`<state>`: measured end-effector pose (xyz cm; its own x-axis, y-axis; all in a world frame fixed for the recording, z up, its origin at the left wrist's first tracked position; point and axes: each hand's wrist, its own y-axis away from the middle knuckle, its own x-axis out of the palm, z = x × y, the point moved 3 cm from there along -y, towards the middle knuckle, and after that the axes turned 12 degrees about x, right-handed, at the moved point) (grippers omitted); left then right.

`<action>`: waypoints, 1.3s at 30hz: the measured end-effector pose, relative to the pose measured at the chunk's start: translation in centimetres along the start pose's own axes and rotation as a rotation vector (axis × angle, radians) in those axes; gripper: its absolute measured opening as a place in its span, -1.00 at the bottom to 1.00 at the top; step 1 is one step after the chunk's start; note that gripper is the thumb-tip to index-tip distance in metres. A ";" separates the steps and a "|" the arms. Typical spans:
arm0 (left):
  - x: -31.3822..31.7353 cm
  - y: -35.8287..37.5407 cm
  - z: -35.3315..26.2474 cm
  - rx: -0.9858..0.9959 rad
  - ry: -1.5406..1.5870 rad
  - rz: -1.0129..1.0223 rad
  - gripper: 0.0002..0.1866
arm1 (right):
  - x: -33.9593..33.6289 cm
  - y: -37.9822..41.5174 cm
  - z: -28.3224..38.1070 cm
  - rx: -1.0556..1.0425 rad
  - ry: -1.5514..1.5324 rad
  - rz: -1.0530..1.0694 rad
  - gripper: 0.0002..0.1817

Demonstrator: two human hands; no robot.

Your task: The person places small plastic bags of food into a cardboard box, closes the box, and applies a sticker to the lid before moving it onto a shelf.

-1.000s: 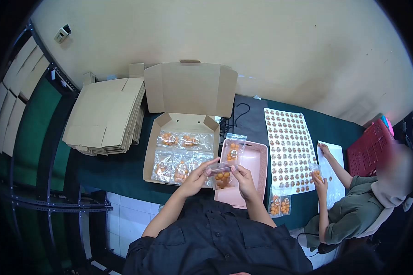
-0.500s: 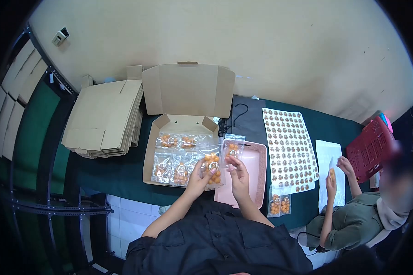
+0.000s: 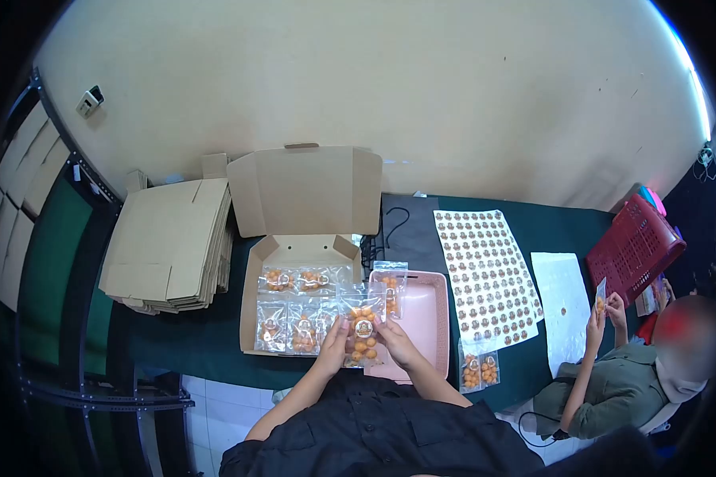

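Observation:
Between my two hands is a clear plastic bag of orange balls (image 3: 363,348) with a round label on its front. My left hand (image 3: 334,343) grips its left edge, and my right hand (image 3: 395,340) grips its right edge. The bag is over the right front corner of an open cardboard box (image 3: 250,324). Inside that box lie several similar bags (image 3: 304,334) in two rows. Just right of the held bag, another filled bag (image 3: 392,282) rests at the left edge of a pink basket (image 3: 429,318).
Flattened cardboard boxes (image 3: 163,246) are stacked left. Right are a label sheet (image 3: 485,274), two filled bags (image 3: 479,371) and white backing paper (image 3: 561,310). A co-worker's hands (image 3: 605,318) hold a small bag near a red basket (image 3: 632,246). A shelf rack (image 3: 68,318) stands far left.
My right hand has closed on the right edge of the bag, which is now held by both hands. The view has tilted upward. The co-worker has lifted a bag off the white paper.

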<state>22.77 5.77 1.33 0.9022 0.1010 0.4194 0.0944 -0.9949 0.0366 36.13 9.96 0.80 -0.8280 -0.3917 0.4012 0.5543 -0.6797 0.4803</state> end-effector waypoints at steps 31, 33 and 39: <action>-1.8 -1.4 -1.7 0.292 -0.233 -0.119 -0.66 | -2.0 1.3 2.0 -0.388 0.196 -0.323 -0.59; -1.7 -1.3 -1.3 0.269 -0.184 -0.021 -0.59 | -1.8 1.0 1.9 -0.370 0.216 -0.293 -0.57; 1.0 -0.3 0.2 0.161 -0.037 0.084 -0.53 | 1.1 1.2 2.1 -0.491 0.379 -0.157 -0.58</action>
<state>23.78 6.13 1.56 0.9242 0.0209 0.3813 0.0818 -0.9862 -0.1442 36.05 9.94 3.46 -0.9187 -0.3950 0.0078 0.3947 -0.9168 0.0612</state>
